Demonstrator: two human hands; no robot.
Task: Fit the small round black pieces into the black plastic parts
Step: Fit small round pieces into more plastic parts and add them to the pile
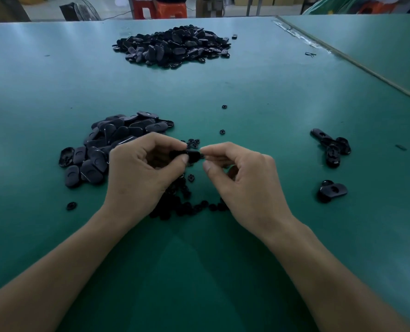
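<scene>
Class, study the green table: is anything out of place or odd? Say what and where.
Three small round pieces lie apart from their heap: that one and another up the table, a third at left. The seam tape at far right looks ragged.

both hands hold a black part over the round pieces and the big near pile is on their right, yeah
No: in the head view the near pile lies on the left, beside the left hand; only a few parts lie on the right. It and the right hand do hold a part over the round pieces.
</scene>
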